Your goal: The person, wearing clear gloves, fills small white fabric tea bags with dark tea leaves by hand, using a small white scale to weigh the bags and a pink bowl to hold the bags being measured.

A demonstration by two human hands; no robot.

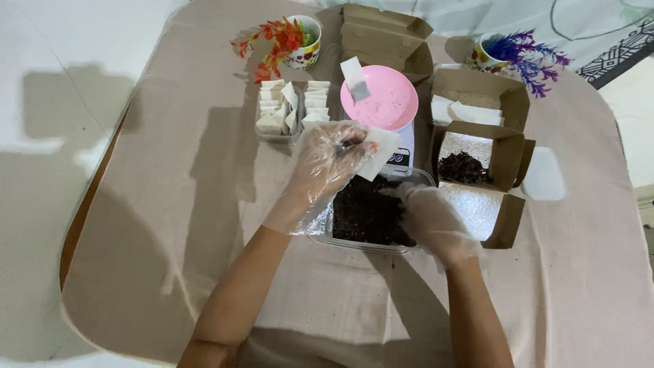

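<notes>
Both my hands wear thin clear plastic gloves. My left hand (pixel 325 163) holds a small white paper sachet (pixel 379 152) above a clear tray of dark loose leaves (pixel 364 217). My right hand (pixel 431 219) reaches down into the right side of that tray, fingers curled at the dark leaves. Behind the sachet a pink plate (pixel 383 102) rests on a small scale and carries one filled sachet (pixel 355 80).
A clear box of folded white sachets (pixel 289 109) stands at the back left. Brown cardboard boxes (pixel 482 167) sit to the right, one holding dark leaves, another white sachets. Two cups with artificial flowers, red (pixel 291 42) and purple (pixel 512 53), flank the back. Beige cloth covers the table.
</notes>
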